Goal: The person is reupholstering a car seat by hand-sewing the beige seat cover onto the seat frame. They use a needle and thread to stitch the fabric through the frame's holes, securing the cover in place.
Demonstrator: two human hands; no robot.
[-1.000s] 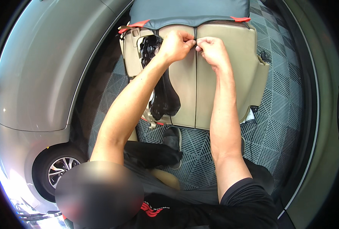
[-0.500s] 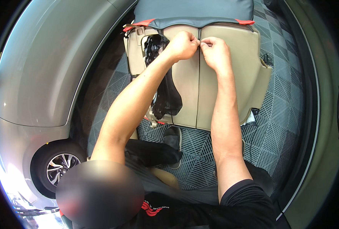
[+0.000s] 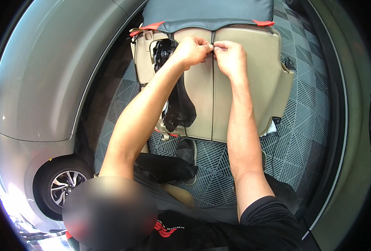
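Observation:
A car seat lies with its beige hard-plastic underside (image 3: 252, 92) facing up. A dark grey cover (image 3: 210, 10) with red corners wraps its far edge. From that edge a thin black cord (image 3: 212, 100) runs taut down the middle of the panel to the near edge. Near the cord's far end, my left hand (image 3: 191, 52) pinches it from the left, thumb against fingers. My right hand (image 3: 232, 57) meets it from the right, with thumb and forefinger closed on the cord too. The fingertips almost touch, and they hide whatever knot or loop is between them.
Left of the cord, a black metal mechanism (image 3: 177, 106) sits in an opening of the panel. A silver car body (image 3: 39, 79) with a wheel (image 3: 66, 186) stands at the left. Patterned grey floor tiles (image 3: 300, 113) surround the seat, and a dark shoe (image 3: 187, 157) is near its front edge.
Both hands stay at the same spot on the cord, with only small finger movements. The whole view has shifted slightly, so the seat appears a little further left.

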